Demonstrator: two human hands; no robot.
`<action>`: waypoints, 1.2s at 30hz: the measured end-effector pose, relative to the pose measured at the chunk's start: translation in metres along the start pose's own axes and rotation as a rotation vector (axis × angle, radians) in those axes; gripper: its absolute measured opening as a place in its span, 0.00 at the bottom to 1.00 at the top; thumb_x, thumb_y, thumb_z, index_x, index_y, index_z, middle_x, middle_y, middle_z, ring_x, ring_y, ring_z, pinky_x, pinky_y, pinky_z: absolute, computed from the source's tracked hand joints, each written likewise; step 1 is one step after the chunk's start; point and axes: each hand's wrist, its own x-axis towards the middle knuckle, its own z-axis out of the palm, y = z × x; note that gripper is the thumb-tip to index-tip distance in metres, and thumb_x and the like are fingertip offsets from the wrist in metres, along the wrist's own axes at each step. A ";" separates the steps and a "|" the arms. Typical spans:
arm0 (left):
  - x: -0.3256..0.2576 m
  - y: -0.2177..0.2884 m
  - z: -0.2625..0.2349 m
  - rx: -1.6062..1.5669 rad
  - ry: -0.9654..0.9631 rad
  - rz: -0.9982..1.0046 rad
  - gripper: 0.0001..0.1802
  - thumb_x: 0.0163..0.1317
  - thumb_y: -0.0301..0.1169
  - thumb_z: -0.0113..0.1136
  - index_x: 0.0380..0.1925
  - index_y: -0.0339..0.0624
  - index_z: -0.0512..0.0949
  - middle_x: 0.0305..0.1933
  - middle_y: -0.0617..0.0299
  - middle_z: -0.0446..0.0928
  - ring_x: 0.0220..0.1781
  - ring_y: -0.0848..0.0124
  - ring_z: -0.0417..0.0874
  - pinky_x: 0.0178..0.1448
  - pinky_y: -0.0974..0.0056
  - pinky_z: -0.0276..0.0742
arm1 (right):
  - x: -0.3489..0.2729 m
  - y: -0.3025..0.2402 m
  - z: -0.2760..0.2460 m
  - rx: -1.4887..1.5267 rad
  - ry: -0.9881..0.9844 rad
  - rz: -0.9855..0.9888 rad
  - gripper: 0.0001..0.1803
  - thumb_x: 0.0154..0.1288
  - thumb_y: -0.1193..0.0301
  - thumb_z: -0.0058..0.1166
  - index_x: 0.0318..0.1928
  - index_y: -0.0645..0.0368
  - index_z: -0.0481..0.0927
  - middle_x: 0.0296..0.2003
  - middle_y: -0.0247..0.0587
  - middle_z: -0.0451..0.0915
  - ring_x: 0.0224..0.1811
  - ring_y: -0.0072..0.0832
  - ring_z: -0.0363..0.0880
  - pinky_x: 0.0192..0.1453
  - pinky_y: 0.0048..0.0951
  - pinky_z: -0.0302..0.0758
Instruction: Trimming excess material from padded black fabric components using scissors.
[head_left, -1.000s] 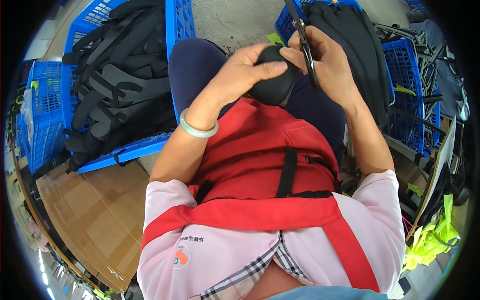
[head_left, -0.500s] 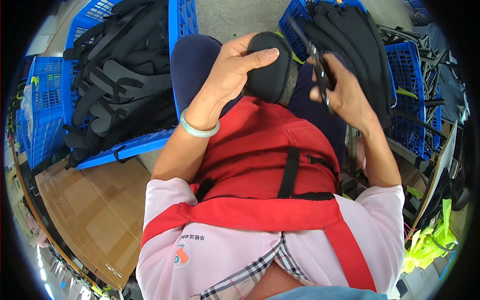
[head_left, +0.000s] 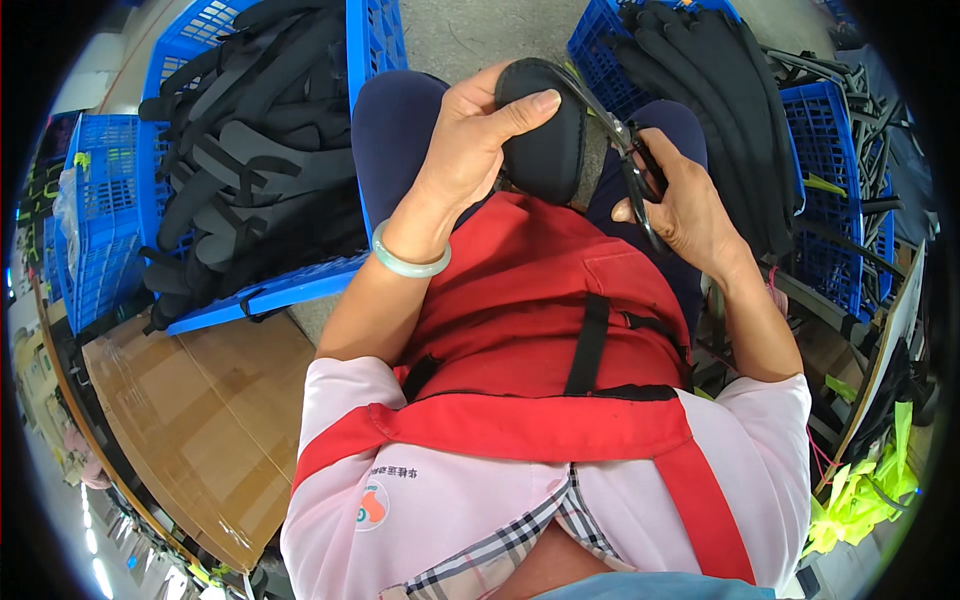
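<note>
My left hand (head_left: 475, 130) grips a black padded piece (head_left: 545, 150) with a rounded end, thumb on top and the fingers hidden behind it. The piece hangs above my lap, between my knees. In my right hand (head_left: 685, 195) is a pair of scissors (head_left: 630, 140) with dark handles, my thumb and fingers in the loops. The blades point up and left, and their tips reach the upper right edge of the padded piece. Whether they touch its edge I cannot tell.
On the left a blue crate (head_left: 270, 295) holds a heap of black and grey padded strips (head_left: 270, 160). Another blue crate (head_left: 590, 50) at the upper right carries long black padded pieces (head_left: 710, 110). A cardboard sheet (head_left: 190, 420) lies at lower left, yellow-green strips (head_left: 860, 490) at lower right.
The scissors have moved left, from apart from the padded piece to its upper right edge. My left hand keeps its hold on the piece.
</note>
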 end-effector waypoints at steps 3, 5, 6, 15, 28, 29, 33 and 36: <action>-0.001 0.001 0.000 -0.017 -0.025 -0.001 0.08 0.61 0.24 0.63 0.40 0.34 0.80 0.37 0.63 0.82 0.37 0.77 0.81 0.45 0.72 0.78 | -0.001 -0.002 -0.002 0.035 -0.047 0.024 0.36 0.50 0.49 0.70 0.43 0.65 0.69 0.23 0.42 0.66 0.26 0.32 0.62 0.33 0.32 0.68; -0.001 0.001 0.001 -0.029 -0.030 -0.009 0.08 0.61 0.24 0.63 0.40 0.34 0.80 0.37 0.62 0.82 0.37 0.77 0.82 0.45 0.72 0.78 | -0.003 0.002 -0.003 0.041 -0.084 0.048 0.35 0.51 0.49 0.69 0.43 0.66 0.70 0.23 0.42 0.66 0.27 0.31 0.61 0.33 0.31 0.67; -0.001 0.000 0.002 -0.041 -0.037 -0.017 0.08 0.61 0.24 0.63 0.41 0.33 0.80 0.37 0.62 0.82 0.37 0.76 0.82 0.45 0.72 0.78 | -0.003 0.007 -0.001 0.092 -0.082 0.034 0.34 0.51 0.50 0.69 0.42 0.66 0.70 0.23 0.42 0.65 0.26 0.31 0.60 0.33 0.30 0.67; 0.000 -0.003 0.006 0.007 -0.053 -0.050 0.09 0.62 0.25 0.63 0.41 0.32 0.79 0.36 0.61 0.82 0.37 0.76 0.82 0.45 0.72 0.79 | -0.013 0.004 -0.011 0.118 -0.097 0.018 0.34 0.51 0.48 0.69 0.38 0.64 0.68 0.22 0.38 0.58 0.27 0.29 0.56 0.31 0.30 0.63; 0.001 -0.010 0.013 0.010 -0.062 -0.101 0.09 0.60 0.24 0.64 0.40 0.33 0.80 0.36 0.61 0.82 0.36 0.77 0.82 0.43 0.72 0.79 | -0.019 0.016 -0.026 0.026 -0.144 0.104 0.37 0.49 0.43 0.68 0.44 0.63 0.73 0.23 0.28 0.61 0.26 0.17 0.59 0.30 0.23 0.59; 0.000 -0.010 0.013 0.020 -0.079 -0.116 0.10 0.60 0.24 0.65 0.41 0.32 0.80 0.36 0.61 0.82 0.36 0.77 0.82 0.43 0.72 0.79 | -0.021 0.016 -0.029 0.026 -0.152 0.142 0.37 0.49 0.43 0.68 0.44 0.63 0.73 0.22 0.27 0.59 0.26 0.17 0.57 0.29 0.23 0.57; -0.001 -0.012 0.020 0.075 -0.122 -0.165 0.11 0.59 0.24 0.66 0.41 0.32 0.81 0.35 0.62 0.82 0.35 0.78 0.81 0.42 0.73 0.78 | -0.029 0.010 -0.039 -0.015 -0.147 0.116 0.33 0.51 0.46 0.68 0.33 0.65 0.68 0.20 0.35 0.53 0.25 0.25 0.53 0.27 0.30 0.58; -0.002 -0.017 0.028 0.143 -0.160 -0.179 0.12 0.58 0.25 0.67 0.41 0.31 0.81 0.35 0.64 0.82 0.35 0.80 0.80 0.41 0.74 0.77 | -0.033 0.002 -0.044 -0.076 -0.140 0.086 0.33 0.51 0.47 0.68 0.33 0.65 0.68 0.20 0.36 0.53 0.25 0.25 0.52 0.27 0.30 0.57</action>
